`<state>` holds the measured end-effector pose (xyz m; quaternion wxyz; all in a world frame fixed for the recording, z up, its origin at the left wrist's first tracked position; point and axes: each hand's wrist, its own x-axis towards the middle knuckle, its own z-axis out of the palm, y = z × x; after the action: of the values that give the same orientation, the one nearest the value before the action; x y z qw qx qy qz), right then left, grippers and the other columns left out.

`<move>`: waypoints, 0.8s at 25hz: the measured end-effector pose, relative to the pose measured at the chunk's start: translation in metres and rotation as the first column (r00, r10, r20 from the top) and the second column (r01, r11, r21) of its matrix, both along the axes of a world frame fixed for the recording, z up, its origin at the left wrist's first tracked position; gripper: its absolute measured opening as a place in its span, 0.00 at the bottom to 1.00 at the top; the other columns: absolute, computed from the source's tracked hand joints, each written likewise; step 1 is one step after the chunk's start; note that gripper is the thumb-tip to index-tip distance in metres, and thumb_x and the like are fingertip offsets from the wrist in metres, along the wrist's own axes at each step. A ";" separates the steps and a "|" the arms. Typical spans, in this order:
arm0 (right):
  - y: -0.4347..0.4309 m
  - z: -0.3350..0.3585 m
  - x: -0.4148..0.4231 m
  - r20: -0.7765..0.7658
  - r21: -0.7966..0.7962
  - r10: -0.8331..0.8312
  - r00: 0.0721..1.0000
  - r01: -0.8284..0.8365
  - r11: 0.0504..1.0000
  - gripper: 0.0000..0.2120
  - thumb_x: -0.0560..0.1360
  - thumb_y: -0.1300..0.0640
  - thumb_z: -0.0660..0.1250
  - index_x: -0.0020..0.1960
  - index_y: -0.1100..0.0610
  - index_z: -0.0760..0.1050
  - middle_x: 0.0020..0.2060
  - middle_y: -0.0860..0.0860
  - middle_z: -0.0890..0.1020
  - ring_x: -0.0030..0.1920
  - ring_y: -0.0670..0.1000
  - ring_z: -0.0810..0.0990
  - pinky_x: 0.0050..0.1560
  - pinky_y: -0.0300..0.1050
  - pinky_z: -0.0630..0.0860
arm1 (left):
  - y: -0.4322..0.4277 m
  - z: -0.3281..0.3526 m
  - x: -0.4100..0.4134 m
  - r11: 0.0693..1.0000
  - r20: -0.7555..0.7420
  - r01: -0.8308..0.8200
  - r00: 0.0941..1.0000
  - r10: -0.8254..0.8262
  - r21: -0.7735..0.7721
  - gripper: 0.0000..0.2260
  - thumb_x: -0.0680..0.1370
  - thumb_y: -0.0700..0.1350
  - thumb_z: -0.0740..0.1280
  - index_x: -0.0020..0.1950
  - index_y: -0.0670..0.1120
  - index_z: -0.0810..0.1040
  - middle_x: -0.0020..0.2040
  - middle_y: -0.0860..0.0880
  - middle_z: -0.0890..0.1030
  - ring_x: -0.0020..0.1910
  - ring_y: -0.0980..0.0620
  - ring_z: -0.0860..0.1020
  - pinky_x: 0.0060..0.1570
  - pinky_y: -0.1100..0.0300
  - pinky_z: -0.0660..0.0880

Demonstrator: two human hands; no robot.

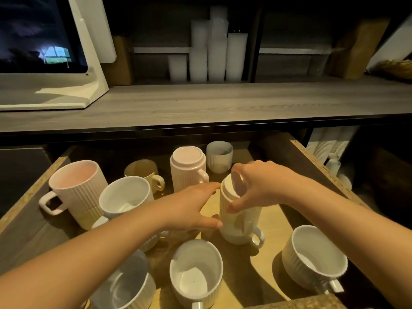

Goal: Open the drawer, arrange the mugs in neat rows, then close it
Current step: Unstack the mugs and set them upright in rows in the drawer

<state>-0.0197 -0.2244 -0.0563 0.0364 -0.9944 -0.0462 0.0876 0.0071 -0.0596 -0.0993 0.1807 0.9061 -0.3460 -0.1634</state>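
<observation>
Right hand (256, 186) clasps the inverted cream mug (239, 210); left hand (191, 208), fingers straight, touches its side. Bare drawer (275, 219) floor opens right of it, grey countertop (223, 101) beyond.

The drawer (276, 221) stands pulled open. Mid-drawer, a cream ribbed mug (239, 210) sits upside down on a white mug (240, 237), gripped by the right hand (256, 186). A pink mug (188, 169) stands inverted behind. At the front, a centre mug (196, 273) and a corner mug (314, 259) stand upright.

R hand (263, 184) grips inverted cream mug (252, 210) (L hand (191, 208) flat beside it) in drawer (316, 162).
</observation>
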 end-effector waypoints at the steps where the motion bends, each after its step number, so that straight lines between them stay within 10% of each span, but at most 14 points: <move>1: -0.001 0.001 -0.001 0.007 0.028 0.002 1.000 -0.003 1.000 0.31 0.66 0.38 0.71 0.64 0.51 0.70 0.54 0.50 0.79 0.48 0.50 0.78 0.44 0.39 0.78 | 0.001 -0.001 0.000 1.000 0.004 -0.005 1.000 0.005 -0.003 0.35 0.73 0.56 0.68 0.75 0.58 0.52 0.76 0.55 0.59 0.73 0.53 0.62 0.68 0.55 0.65; 6: -0.028 0.019 -0.003 0.036 0.342 0.019 0.999 -0.030 0.939 0.34 0.65 0.43 0.74 0.66 0.50 0.65 0.56 0.50 0.76 0.53 0.49 0.76 0.52 0.42 0.78 | 0.006 0.003 0.001 0.988 0.004 0.000 1.000 0.001 -0.152 0.39 0.71 0.52 0.71 0.73 0.60 0.50 0.74 0.59 0.60 0.70 0.58 0.63 0.66 0.61 0.63; 16: -0.047 0.013 0.005 -0.118 0.905 0.217 0.969 0.015 0.426 0.29 0.62 0.54 0.72 0.61 0.44 0.67 0.56 0.47 0.77 0.57 0.48 0.78 0.50 0.39 0.79 | 0.006 0.013 0.000 0.828 0.079 -0.039 0.992 0.100 -0.559 0.41 0.64 0.44 0.79 0.62 0.67 0.54 0.58 0.70 0.63 0.62 0.62 0.68 0.59 0.65 0.74; 20: -0.051 0.010 0.009 -0.151 0.887 0.277 0.949 0.007 0.461 0.32 0.60 0.46 0.71 0.63 0.45 0.69 0.56 0.44 0.79 0.58 0.45 0.78 0.53 0.39 0.78 | 0.011 0.018 0.004 0.798 0.077 -0.046 0.990 0.115 -0.600 0.38 0.62 0.46 0.79 0.62 0.65 0.60 0.60 0.64 0.70 0.61 0.61 0.71 0.53 0.71 0.74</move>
<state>-0.0106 -0.2758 -0.0465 0.5402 -0.8042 -0.1583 0.1906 0.0115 -0.0481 -0.0817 0.4441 0.8245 -0.3504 0.0115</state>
